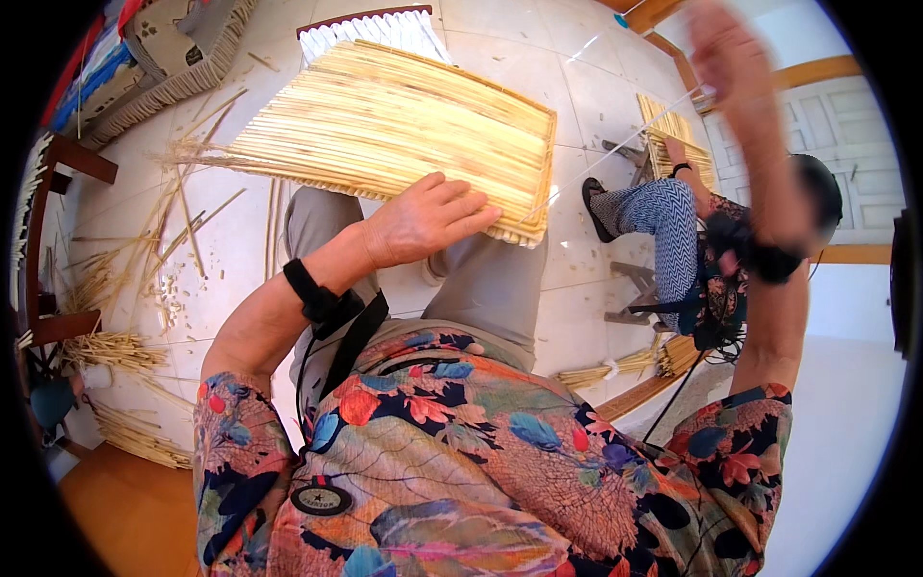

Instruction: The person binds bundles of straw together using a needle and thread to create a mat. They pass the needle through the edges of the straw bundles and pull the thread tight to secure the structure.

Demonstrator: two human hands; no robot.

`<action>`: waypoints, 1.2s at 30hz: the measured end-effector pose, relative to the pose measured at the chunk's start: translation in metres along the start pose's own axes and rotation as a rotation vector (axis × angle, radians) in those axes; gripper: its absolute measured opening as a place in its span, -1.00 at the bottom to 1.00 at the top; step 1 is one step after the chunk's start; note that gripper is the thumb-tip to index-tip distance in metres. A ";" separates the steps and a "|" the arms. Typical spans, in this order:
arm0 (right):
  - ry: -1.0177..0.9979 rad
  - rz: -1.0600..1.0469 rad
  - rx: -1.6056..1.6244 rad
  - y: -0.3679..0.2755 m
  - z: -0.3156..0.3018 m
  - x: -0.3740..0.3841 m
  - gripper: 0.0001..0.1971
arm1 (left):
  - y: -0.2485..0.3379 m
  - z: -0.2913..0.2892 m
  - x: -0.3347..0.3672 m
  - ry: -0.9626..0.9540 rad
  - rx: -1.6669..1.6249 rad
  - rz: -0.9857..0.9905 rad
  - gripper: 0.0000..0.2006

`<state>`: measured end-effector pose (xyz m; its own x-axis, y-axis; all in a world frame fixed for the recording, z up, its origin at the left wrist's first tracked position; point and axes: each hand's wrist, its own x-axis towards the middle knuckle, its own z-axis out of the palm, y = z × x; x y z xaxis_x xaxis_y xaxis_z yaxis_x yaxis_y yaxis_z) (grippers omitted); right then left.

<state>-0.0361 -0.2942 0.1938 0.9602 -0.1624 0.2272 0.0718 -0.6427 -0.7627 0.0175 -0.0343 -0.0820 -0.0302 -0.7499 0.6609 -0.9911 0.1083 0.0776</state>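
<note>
A panel of pale straw stalks (pixel 404 120) lies across my lap, its right end bound into a neat edge and its left end trailing loose stalk tips. Over the near edge of the panel, my left hand (pixel 433 221) grips it with the fingers on top; the thumb is hidden. My right hand (pixel 733 58) is raised high at the upper right, blurred by motion and closed on a white thread (pixel 615 149). The thread runs taut from the panel's near right corner up to that hand.
Loose stalks (pixel 187 221) and cut bits litter the tiled floor at left, near straw bundles (pixel 115 351). At right a seated person (pixel 663 231) handles another straw panel (pixel 673 125). A white-covered stool (pixel 375 37) stands beyond my panel. More bundles (pixel 615 368) lie at lower right.
</note>
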 end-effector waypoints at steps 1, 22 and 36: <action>0.056 -0.070 0.046 -0.006 -0.059 0.021 -0.85 | 0.001 0.009 0.009 0.021 -0.004 0.043 -0.58; -0.768 -0.166 -0.492 0.091 0.098 -0.069 -0.84 | 0.016 0.000 0.015 0.010 -0.301 -0.337 -0.56; -0.879 0.477 -0.012 0.096 0.087 -0.075 -0.86 | -0.001 0.004 0.036 -0.046 -0.473 -0.228 -0.82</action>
<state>-0.0773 -0.2781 0.0510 0.7471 0.2026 -0.6331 -0.3712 -0.6629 -0.6502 0.0174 -0.0641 -0.0609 0.1633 -0.8153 0.5555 -0.8068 0.2137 0.5508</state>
